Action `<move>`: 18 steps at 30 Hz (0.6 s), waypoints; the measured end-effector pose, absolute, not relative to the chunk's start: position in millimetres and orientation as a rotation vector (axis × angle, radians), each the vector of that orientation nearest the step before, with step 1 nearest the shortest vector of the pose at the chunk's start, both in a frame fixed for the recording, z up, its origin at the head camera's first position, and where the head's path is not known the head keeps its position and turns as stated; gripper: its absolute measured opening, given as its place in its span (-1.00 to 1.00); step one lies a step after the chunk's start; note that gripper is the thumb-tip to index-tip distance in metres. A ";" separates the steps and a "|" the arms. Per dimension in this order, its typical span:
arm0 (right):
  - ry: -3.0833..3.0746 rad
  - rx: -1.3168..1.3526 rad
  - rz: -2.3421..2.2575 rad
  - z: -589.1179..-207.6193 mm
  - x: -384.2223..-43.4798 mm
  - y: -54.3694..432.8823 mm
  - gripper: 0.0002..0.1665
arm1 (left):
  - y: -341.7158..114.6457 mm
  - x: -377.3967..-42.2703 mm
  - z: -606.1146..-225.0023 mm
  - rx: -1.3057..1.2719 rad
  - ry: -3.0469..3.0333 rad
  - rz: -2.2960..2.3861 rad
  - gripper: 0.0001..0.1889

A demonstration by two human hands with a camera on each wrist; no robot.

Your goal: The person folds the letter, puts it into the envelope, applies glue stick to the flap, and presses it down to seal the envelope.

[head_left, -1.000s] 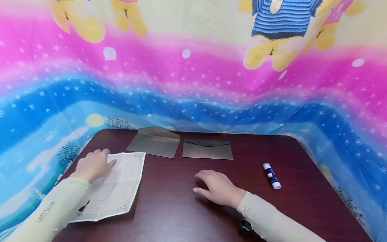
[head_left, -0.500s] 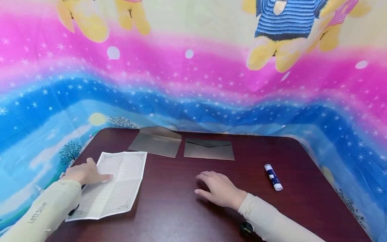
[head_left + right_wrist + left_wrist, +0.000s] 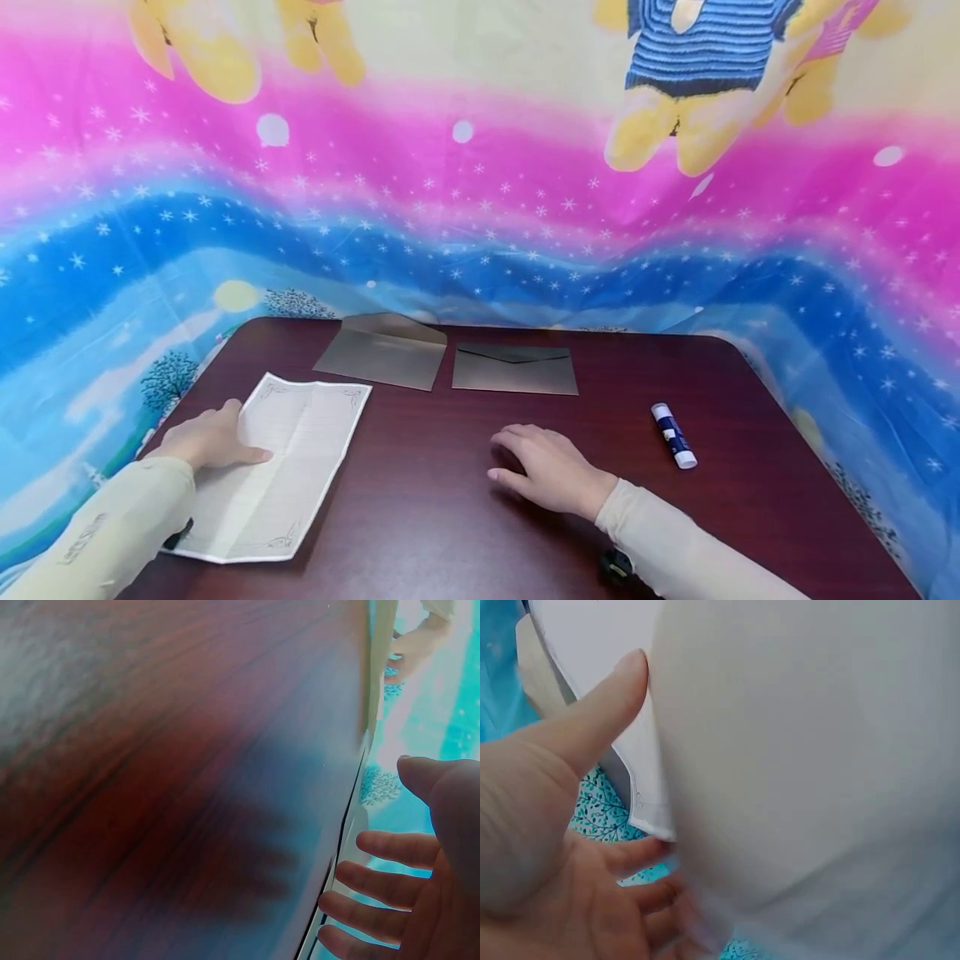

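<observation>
A creased sheet of letter paper with ruled lines and ornate corners lies at the left of the table, its right side raised over a shadow. My left hand holds it by its left edge, thumb on the printed face. In the left wrist view the fingers reach in at the edge, their tips partly hidden behind the paper. My right hand rests low over the table's middle, fingers relaxed, holding nothing. Its fingers show spread loosely in the right wrist view.
Along the back of the table lie an envelope with its flap raised and a second envelope with its flap down. A glue stick lies to the right. A printed curtain hangs behind the table.
My left hand has slid left and down from over the paper to its left edge. The paper has shifted and turned slightly, its bottom edge lower now. The right hand has hardly moved.
</observation>
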State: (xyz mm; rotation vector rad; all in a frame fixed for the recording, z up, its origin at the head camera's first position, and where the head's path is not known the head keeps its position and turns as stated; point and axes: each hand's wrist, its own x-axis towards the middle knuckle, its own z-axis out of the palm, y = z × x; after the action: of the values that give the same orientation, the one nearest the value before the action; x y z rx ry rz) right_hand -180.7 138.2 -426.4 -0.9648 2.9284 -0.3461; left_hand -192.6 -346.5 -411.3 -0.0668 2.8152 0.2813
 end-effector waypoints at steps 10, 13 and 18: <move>2.923 -0.937 -0.332 -428.2 -182.2 143.4 -0.42 | -344.4 -190.0 -412.6 -0.057 2.900 0.545 -0.05; 2.927 -0.926 -0.332 -429.1 -182.2 145.4 -0.42 | -335.5 -191.5 -408.3 0.013 2.923 0.682 -0.24; 2.940 -0.911 -0.346 -429.5 -182.1 149.3 -0.42 | -313.3 -189.1 -399.1 0.096 2.827 0.985 -0.54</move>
State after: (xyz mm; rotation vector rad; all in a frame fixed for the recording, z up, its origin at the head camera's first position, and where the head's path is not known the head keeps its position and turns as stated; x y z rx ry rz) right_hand -182.1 149.3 -429.5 -0.9111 2.9398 -0.3456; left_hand -189.1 -313.3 -399.1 0.0963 2.8266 0.9847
